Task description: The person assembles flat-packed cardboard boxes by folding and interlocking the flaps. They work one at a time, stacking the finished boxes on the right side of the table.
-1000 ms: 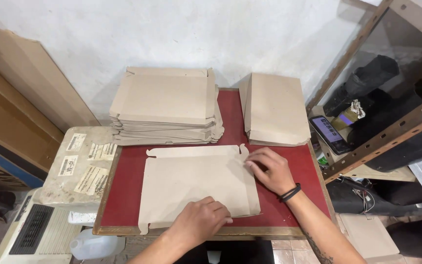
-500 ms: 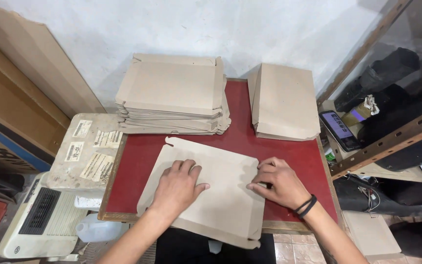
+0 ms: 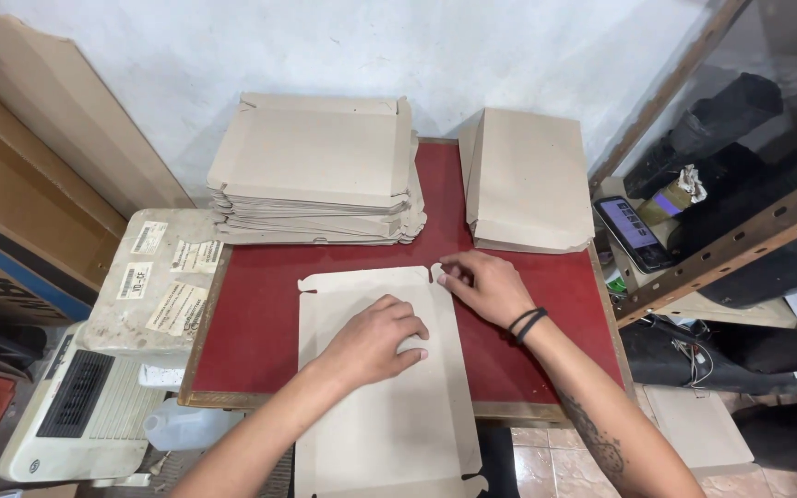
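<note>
Flat tan cardboard sheet (image 3: 375,387) lying long-ways on the red table (image 3: 251,323), near end hanging off the front edge. Left hand (image 3: 375,339) pressing down flat on the middle of the sheet, fingers spread a little, holding nothing. Right hand (image 3: 486,286) at the sheet's far right corner, fingertips pinching the small tab there; black bands on the wrist. Behind, at the back of the table, a tall stack of flat tan sheets (image 3: 315,171) on the left and a smaller leaning pile of folded tan pieces (image 3: 523,180) on the right, both against the white wall. Left of the table, a pale lumpy block (image 3: 154,277) with small white and yellowish paper labels on top. Below that, a white machine with vents (image 3: 80,406) and a clear plastic jug (image 3: 186,426). On the right, a small phone with a lit screen (image 3: 631,231) on a metal shelf.
</note>
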